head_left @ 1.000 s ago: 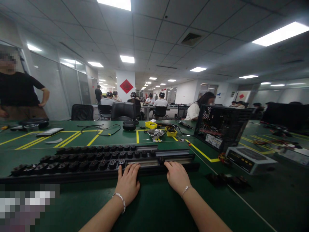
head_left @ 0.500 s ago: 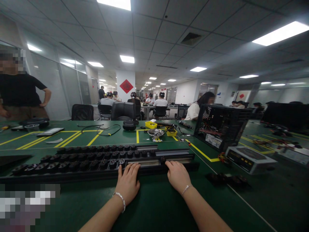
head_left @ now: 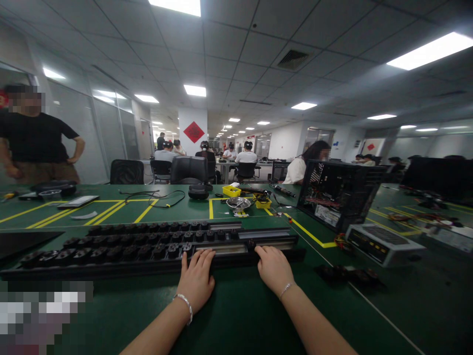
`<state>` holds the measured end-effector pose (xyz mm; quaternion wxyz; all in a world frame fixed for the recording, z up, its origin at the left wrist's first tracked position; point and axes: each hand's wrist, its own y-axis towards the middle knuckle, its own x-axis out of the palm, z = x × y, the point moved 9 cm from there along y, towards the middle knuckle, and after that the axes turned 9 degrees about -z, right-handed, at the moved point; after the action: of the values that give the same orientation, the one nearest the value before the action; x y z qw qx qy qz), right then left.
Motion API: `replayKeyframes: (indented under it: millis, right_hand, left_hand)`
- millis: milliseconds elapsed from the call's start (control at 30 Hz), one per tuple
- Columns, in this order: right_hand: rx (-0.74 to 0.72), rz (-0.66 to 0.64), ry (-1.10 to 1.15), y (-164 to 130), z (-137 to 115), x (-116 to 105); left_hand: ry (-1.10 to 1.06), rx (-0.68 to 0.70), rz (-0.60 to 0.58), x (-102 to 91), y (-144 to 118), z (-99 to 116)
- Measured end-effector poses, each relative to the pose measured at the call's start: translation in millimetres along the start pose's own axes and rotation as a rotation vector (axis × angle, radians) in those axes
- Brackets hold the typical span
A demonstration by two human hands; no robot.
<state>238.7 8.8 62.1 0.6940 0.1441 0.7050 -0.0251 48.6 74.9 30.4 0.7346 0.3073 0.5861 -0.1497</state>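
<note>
Three long black rails lie side by side on the green table, and rows of black round, knob-like parts (head_left: 114, 253) sit in them. My left hand (head_left: 197, 276) rests on the nearest rail (head_left: 125, 271), fingers stretched out over its edge beside the last part of the row. Farther right, my right hand (head_left: 275, 270) has its fingers together at a single black round part (head_left: 252, 243) in the same rail. The fingertips seem to touch that part; the thumb's grip is partly hidden. Between my hands the pale channel of the rail shows.
To the right stand an open computer case (head_left: 332, 197) and a power supply (head_left: 384, 244), with dark loose parts (head_left: 349, 276) in front. Behind the rails are a metal bowl (head_left: 238, 203), a yellow bin (head_left: 231, 191) and a black cable (head_left: 173, 199). A person (head_left: 37, 138) stands at the left.
Both hands stay almost in place at the near rail. The standing person at the left has shifted slightly to the right in view.
</note>
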Motion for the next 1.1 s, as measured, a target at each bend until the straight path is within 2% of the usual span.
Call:
replayKeyframes:
  millis: [733, 900, 1000, 1100]
  right_hand:
    - [0.045, 0.010, -0.011, 0, 10, 0]
    - [0.062, 0.141, 0.119, 1, 12, -3]
    - [0.141, 0.223, 0.246, 4, 17, 0]
    - [0.202, 0.236, 0.313, 12, 19, 7]
  left_hand:
    - [0.003, -0.014, -0.019, -1.0, 0, 1]
    - [0.004, -0.006, -0.002, -0.9, 0, 1]
    - [-0.005, 0.001, -0.003, -0.2, 0, 1]
    - [-0.017, 0.000, 0.004, -0.1, 0, 1]
